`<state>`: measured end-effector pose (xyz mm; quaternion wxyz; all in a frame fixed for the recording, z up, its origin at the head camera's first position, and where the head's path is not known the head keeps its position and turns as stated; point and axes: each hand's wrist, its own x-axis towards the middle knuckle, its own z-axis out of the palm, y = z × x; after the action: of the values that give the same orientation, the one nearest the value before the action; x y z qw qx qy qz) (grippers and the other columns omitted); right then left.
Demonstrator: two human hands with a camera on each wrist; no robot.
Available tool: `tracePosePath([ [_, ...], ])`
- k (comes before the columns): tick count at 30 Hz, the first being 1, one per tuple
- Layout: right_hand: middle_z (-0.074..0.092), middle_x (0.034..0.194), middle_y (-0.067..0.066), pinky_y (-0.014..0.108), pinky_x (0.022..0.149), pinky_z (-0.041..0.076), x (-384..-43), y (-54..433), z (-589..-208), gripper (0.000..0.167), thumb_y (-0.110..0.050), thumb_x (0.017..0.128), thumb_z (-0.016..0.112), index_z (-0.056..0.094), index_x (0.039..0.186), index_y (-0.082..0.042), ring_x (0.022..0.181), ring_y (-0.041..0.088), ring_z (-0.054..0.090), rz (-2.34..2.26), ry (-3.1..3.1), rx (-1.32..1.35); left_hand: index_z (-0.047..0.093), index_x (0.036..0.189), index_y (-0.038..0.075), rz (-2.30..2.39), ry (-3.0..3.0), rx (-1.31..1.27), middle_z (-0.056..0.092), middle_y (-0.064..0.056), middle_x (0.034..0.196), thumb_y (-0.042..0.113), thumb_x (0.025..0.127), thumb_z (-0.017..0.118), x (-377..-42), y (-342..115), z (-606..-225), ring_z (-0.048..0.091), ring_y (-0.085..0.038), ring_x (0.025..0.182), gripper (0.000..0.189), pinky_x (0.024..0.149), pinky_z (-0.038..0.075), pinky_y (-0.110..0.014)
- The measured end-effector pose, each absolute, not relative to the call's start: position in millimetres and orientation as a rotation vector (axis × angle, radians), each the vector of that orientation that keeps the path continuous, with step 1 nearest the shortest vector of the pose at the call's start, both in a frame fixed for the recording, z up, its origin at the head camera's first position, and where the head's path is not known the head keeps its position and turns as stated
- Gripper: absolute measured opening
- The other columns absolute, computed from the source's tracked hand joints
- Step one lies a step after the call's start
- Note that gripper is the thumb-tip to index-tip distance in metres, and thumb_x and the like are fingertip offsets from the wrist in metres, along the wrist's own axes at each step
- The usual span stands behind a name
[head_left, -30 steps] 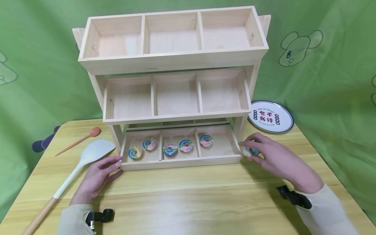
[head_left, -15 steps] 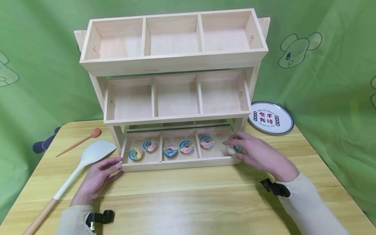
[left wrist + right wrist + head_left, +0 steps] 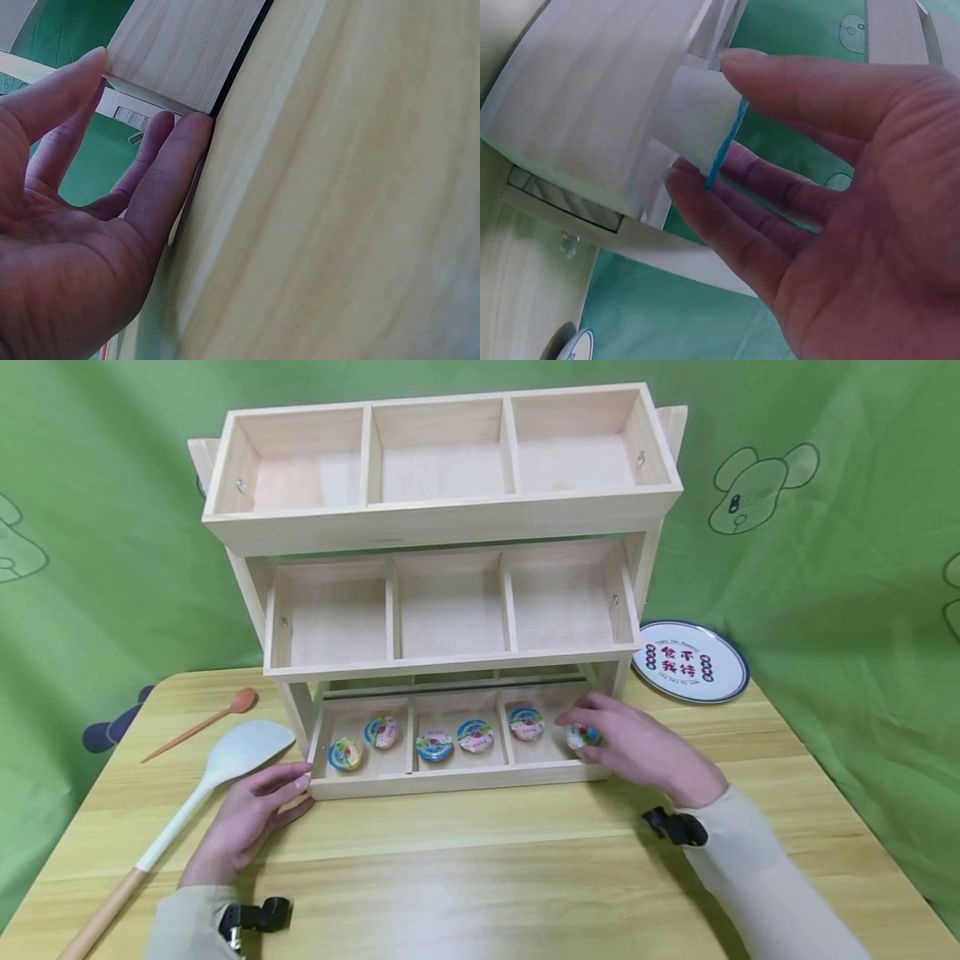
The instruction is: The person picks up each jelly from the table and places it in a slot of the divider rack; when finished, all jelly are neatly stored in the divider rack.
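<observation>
In the head view my right hand (image 3: 648,747) pinches a small jelly cup (image 3: 582,735) between thumb and fingers, within the right compartment of the bottom tray. The right wrist view shows the cup's pale body (image 3: 699,112) and blue rim, close over the tray's front board (image 3: 577,105). Another jelly cup (image 3: 527,723) lies to its left in that compartment. My left hand (image 3: 247,814) rests its fingertips against the left front corner of the wooden rack (image 3: 450,782); in the left wrist view, its thumb and fingers (image 3: 169,169) touch the end of the front board (image 3: 187,56).
Two jelly cups (image 3: 476,736) sit in the middle bottom compartment, two more (image 3: 381,732) in the left one. A white spatula (image 3: 236,752) and an orange spoon (image 3: 242,699) lie left of the rack. A plate (image 3: 693,689) leans at the right, before a green curtain (image 3: 847,552).
My right hand has carried the jelly cup leftward, from outside the rack's right end into the right bottom compartment. The left hand has stayed at the corner.
</observation>
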<state>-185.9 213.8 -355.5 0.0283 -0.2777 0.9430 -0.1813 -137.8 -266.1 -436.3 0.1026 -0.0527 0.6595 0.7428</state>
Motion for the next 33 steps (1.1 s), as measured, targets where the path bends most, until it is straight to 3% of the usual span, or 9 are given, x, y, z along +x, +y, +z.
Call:
tracePosePath([
  [6, 0.058, 0.118, 0.013, 0.045, 0.084, 0.058, -196.2, 206.5, -365.3, 0.041, -0.006, 0.082, 0.077, 0.067, 0.122, -0.007, 0.098, 0.027, 0.06, -0.515, 2.918, -0.929, 0.065, 0.12, -0.004, 2.197, 1.946, -0.159, 0.052, -0.011, 0.122, 0.002, 0.094, 0.064, -136.7, -267.2, -437.6, 0.062, -0.016, 0.105, 0.027, 0.098, 0.053, -0.037],
  [16, 0.059, 0.123, 0.018, 0.05, 0.087, 0.057, -210.2, 205.1, -376.4, 0.04, -0.004, 0.079, 0.079, 0.069, 0.118, -0.004, 0.101, 0.033, 0.061, -0.499, 2.913, -0.931, 0.062, 0.123, -0.005, 2.178, 1.961, -0.133, 0.051, -0.013, 0.124, 0.004, 0.094, 0.065, -139.0, -267.1, -438.9, 0.061, -0.016, 0.107, 0.03, 0.099, 0.052, -0.038],
  [29, 0.061, 0.114, 0.016, 0.045, 0.08, 0.06, -211.6, 198.6, -379.0, 0.043, -0.008, 0.077, 0.081, 0.068, 0.118, -0.004, 0.089, 0.028, 0.062, -0.409, 2.927, -0.887, 0.065, 0.121, -0.003, 2.194, 1.94, -0.156, 0.05, -0.013, 0.124, 0.003, 0.094, 0.065, -138.1, -265.7, -436.8, 0.061, -0.016, 0.107, 0.028, 0.098, 0.052, -0.039],
  [33, 0.061, 0.115, 0.016, 0.047, 0.084, 0.058, -211.7, 198.2, -378.5, 0.041, -0.012, 0.079, 0.082, 0.068, 0.117, -0.004, 0.094, 0.031, 0.062, -0.413, 2.929, -0.895, 0.065, 0.121, -0.001, 2.185, 1.945, -0.162, 0.049, -0.014, 0.126, 0.004, 0.094, 0.065, -138.8, -266.7, -436.2, 0.061, -0.015, 0.107, 0.027, 0.099, 0.052, -0.039],
])
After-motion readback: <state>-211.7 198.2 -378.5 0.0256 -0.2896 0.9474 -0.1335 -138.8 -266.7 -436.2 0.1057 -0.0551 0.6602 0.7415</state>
